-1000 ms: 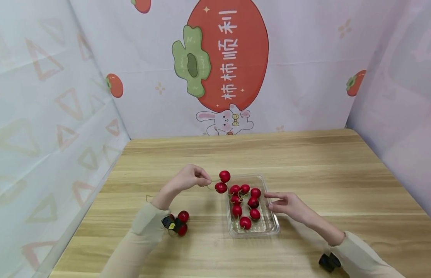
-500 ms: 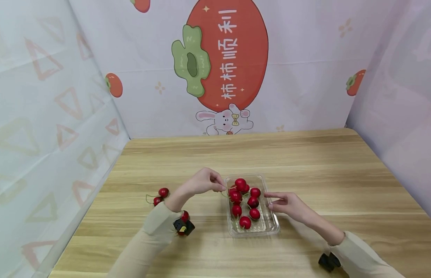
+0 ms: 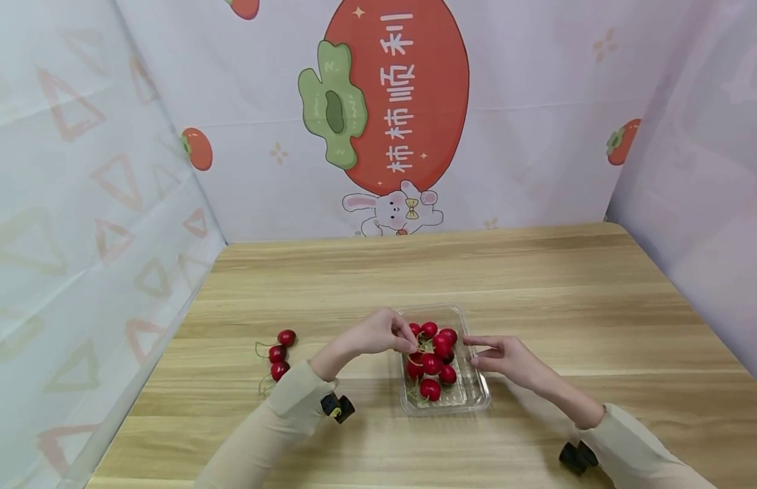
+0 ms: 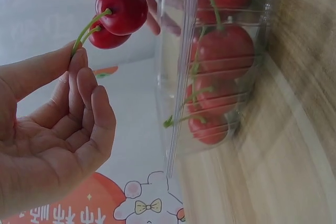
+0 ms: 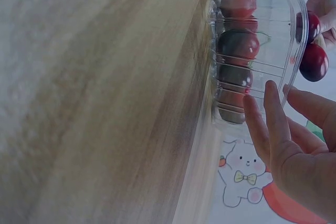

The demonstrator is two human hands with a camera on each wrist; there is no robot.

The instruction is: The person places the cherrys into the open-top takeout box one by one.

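- Tray (image 3: 448,409): on table (image 3: 537,285).
- Loose cherries (image 3: 277,353): three, on table, well left of tray, in a row running front to back.
- Inner cherries (image 3: 430,390): in tray; overlapped, so their exact order cannot be told.
- Cherry pair (image 4: 123,8): above tray, at left hand's (image 3: 381,333) fingertips.
- Right hand (image 3: 506,356): at tray's right wall.
- Backdrop (image 3: 525,136): behind table.

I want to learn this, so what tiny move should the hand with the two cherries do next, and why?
I'd say the left hand should dip slightly and let go: it pinches the two cherries by their stems above the open box, where other cherries lie.
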